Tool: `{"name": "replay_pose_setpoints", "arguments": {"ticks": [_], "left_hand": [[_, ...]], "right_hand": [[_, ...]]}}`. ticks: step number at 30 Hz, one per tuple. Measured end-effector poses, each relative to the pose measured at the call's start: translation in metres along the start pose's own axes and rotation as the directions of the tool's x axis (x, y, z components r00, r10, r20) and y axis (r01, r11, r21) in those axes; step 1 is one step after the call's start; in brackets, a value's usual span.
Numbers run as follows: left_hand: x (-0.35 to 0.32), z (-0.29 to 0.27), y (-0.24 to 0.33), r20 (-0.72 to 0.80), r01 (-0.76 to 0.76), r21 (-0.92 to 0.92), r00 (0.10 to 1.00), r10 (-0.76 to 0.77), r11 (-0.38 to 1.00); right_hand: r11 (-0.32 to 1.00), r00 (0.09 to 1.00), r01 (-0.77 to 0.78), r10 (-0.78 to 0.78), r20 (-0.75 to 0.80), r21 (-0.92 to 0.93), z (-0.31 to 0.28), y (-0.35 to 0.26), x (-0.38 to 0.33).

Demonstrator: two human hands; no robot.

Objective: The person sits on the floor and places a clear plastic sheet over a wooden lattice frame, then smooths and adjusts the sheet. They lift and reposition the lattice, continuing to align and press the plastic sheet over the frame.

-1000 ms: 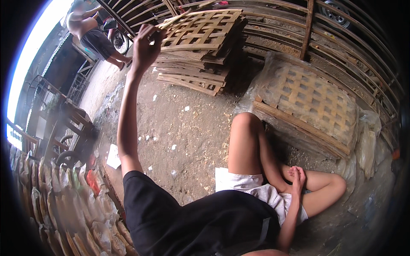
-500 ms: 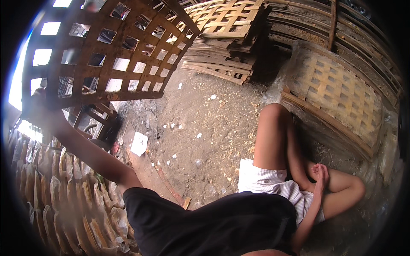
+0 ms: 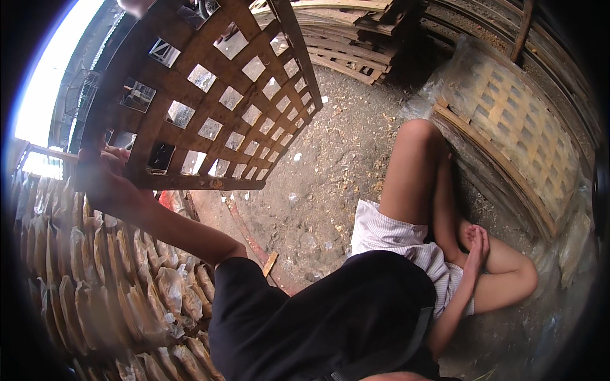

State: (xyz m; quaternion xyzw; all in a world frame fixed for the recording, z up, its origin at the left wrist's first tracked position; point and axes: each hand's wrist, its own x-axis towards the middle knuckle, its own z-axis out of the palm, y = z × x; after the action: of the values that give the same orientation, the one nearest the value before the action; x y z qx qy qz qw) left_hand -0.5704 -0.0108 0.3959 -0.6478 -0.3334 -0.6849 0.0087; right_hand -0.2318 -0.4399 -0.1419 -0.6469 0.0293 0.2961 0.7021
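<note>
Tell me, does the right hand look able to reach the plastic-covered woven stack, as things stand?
Probably yes: the right hand appears empty, resting on the bent leg, and the plastic-covered woven stack lies just beyond, with only that leg and some ground between; leaning may be needed.

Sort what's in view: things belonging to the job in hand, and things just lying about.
Job, by the look of it:
woven slatted panel, gripped by the left hand
probably the stacked slatted panels

Lying about:
white scraps on the ground
short wood piece
</note>
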Motion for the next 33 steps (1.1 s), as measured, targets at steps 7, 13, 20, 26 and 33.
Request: {"name": "replay_pose_setpoints", "arguments": {"ticks": [7,13,20,26,33], "left_hand": [[-0.002,0.010,-0.057,0.156,-0.325,0.597,0.944,0.292,0.733],[-0.040,0.031,-0.020,0.135,-0.282,0.573,0.959,0.250,0.769],[-0.097,0.062,0.039,0.243,-0.353,0.465,0.933,0.266,0.812],[-0.145,0.082,0.089,0.369,-0.383,0.288,0.890,0.267,0.878],[-0.165,0.085,0.150,0.331,-0.432,0.072,0.861,0.387,0.899]], "right_hand": [[0.999,0.998,0.045,-0.046,-0.030,-0.014,0.004,0.003,-0.005],[0.999,0.999,0.040,-0.040,-0.023,-0.006,0.003,0.001,-0.005],[0.997,0.995,0.076,-0.074,0.063,-0.033,0.023,-0.032,-0.017],[0.952,0.888,0.300,-0.255,0.384,-0.061,0.104,-0.158,-0.052],[0.836,0.659,0.522,-0.520,0.543,0.168,0.167,-0.318,-0.101]]}}
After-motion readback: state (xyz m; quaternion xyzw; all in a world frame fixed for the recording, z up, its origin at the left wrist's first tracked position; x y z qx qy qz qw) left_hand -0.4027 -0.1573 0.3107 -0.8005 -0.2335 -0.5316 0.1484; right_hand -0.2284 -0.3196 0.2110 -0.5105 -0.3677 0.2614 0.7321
